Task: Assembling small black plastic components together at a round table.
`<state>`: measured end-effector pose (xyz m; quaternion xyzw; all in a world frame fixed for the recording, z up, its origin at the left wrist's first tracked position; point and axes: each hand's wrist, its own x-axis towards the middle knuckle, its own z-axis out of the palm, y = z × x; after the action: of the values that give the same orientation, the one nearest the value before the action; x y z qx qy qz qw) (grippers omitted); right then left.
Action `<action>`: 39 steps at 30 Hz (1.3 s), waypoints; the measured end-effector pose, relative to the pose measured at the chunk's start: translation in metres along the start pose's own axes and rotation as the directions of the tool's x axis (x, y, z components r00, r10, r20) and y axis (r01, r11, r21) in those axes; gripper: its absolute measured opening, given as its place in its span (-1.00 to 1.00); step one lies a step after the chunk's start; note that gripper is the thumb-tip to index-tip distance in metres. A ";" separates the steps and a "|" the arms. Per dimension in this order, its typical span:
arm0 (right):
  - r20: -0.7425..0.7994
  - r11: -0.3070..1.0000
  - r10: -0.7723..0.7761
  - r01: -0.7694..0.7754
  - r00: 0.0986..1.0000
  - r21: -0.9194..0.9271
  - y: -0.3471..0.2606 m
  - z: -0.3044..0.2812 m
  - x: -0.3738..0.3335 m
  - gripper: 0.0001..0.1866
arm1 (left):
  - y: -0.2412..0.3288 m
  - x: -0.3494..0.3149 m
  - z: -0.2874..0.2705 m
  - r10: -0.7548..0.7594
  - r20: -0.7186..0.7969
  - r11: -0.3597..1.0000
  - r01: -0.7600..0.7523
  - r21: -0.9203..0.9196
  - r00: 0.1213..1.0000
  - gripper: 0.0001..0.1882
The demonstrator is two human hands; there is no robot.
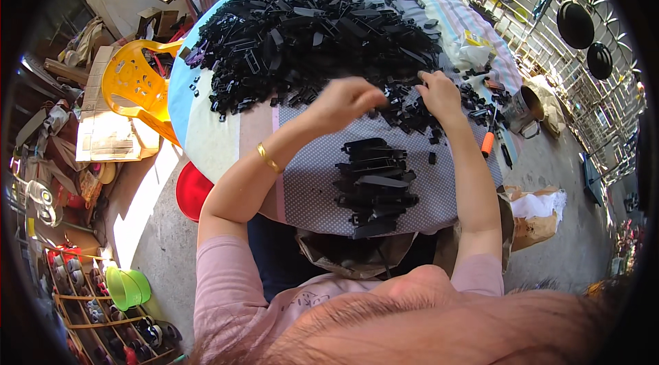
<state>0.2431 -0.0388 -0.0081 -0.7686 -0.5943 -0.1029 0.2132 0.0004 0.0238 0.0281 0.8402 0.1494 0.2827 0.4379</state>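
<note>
Here, the left hand (343,100) is curled, its grip narrow, whether holding anything I cannot tell; the right hand (439,94) presses fingers into the big heap of black plastic parts (309,28); a neat stack of black plastic pieces (374,186) lies on the cloth-covered round surface (213,138), just nearer than both grips.

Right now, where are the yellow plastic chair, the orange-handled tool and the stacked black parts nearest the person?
yellow plastic chair (130,83), head view, on its perforated backrest.
orange-handled tool (487,144), head view, on the orange grip.
stacked black parts (376,183), head view, middle of the stack.
</note>
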 end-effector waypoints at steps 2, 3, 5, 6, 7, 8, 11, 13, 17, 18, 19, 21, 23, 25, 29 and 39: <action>-0.020 0.996 0.014 -0.015 1.000 -0.093 -0.006 0.003 0.001 -0.79 | -0.035 0.013 -0.021 0.365 -0.231 0.731 -0.124 0.671 0.902 -0.78; -0.020 0.996 0.011 -0.013 1.000 -0.091 -0.005 0.005 0.002 -0.79 | -0.055 0.016 -0.026 0.339 -0.289 0.648 0.001 0.762 0.895 -0.69; 0.042 0.993 0.004 0.001 0.999 -0.121 -0.005 0.006 0.004 -0.80 | -0.072 0.018 -0.036 0.236 -0.265 0.513 0.111 0.851 0.935 -0.62; 0.040 0.993 0.003 0.002 0.999 -0.120 -0.006 0.003 0.004 -0.80 | -0.077 0.019 -0.039 0.190 -0.230 0.499 0.108 0.860 0.954 -0.58; 0.077 0.995 0.033 -0.025 0.997 -0.099 -0.007 0.000 0.005 -0.81 | -0.081 0.019 -0.038 0.191 -0.231 0.498 0.109 0.861 0.954 -0.58; 0.114 0.995 0.066 -0.057 0.991 -0.080 -0.008 -0.003 0.004 -0.81 | -0.078 0.019 -0.036 0.166 -0.250 0.456 0.151 0.877 0.954 -0.62; 0.004 0.998 0.009 -0.009 1.000 0.059 -0.004 -0.005 -0.001 -0.83 | -0.069 0.017 -0.037 0.121 -0.255 0.439 0.179 0.881 0.959 -0.65; -0.009 0.977 0.012 -0.010 1.000 0.211 -0.008 -0.009 -0.003 -0.83 | -0.060 0.014 -0.038 0.102 -0.241 0.465 0.168 0.869 0.965 -0.64; -0.111 0.776 -0.008 0.076 0.994 0.626 -0.031 -0.016 -0.010 -0.85 | -0.041 0.008 -0.031 0.289 -0.323 0.725 0.015 0.689 0.901 -0.67; -0.112 0.776 -0.010 0.079 0.994 0.626 -0.037 -0.017 -0.011 -0.85 | -0.039 0.008 -0.030 0.337 -0.362 0.840 -0.104 0.533 0.869 -0.68; -0.037 0.634 0.007 0.024 0.999 0.773 -0.042 -0.017 -0.012 -0.81 | -0.046 0.009 -0.027 0.259 -0.368 0.916 -0.107 0.387 0.893 -0.67; 0.085 0.457 -0.001 -0.075 0.996 0.886 -0.050 -0.023 -0.018 -0.73 | -0.033 0.008 -0.018 -0.111 -0.288 0.994 0.108 -0.025 0.951 -0.66; 0.041 0.412 -0.028 -0.026 0.999 0.911 -0.064 -0.029 -0.024 -0.75 | -0.026 0.004 -0.013 -0.210 -0.213 0.950 0.148 -0.274 0.954 -0.65; 0.005 0.332 -0.059 0.015 0.998 0.943 -0.074 -0.034 -0.029 -0.79 | -0.018 0.001 -0.014 -0.340 0.113 0.568 0.300 -0.767 0.934 -0.66; 0.006 0.427 -0.146 0.057 0.989 0.902 -0.075 -0.045 -0.036 -0.75 | -0.024 -0.001 -0.012 -0.255 0.157 0.450 0.260 -0.854 0.954 -0.64; -0.108 0.351 -0.025 0.109 0.994 0.930 -0.086 -0.041 -0.040 -0.82 | 0.000 -0.002 -0.006 -0.272 0.279 0.280 0.354 -0.893 0.921 -0.64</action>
<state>0.1542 -0.0752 0.0295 -0.4818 -0.5698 0.2158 0.6298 -0.0048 0.0268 0.0299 0.4040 0.1078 0.1948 0.8873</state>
